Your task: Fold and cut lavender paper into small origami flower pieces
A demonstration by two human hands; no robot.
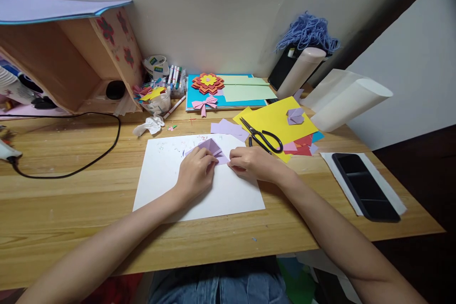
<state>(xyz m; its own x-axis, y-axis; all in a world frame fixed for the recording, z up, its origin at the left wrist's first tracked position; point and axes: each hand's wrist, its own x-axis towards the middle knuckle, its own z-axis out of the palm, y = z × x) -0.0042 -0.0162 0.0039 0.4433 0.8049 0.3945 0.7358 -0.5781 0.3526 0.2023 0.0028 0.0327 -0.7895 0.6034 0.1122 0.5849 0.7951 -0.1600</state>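
Observation:
A folded piece of lilac paper lies over a white sheet on the wooden table. My left hand presses on its left part, fingers curled and closed on the paper. At its right corner, my right hand pinches the edge between thumb and fingers. Part of the folded paper is hidden under my left hand. Just behind it are flat lilac sheets. Black-handled scissors rest to the right, partly on yellow paper that also bears a small folded lilac piece.
A black phone lies on white paper at the right. Behind stand a white paper roll, a layered paper flower on a blue board, and a tub of scraps. A cardboard box and black cable occupy the left.

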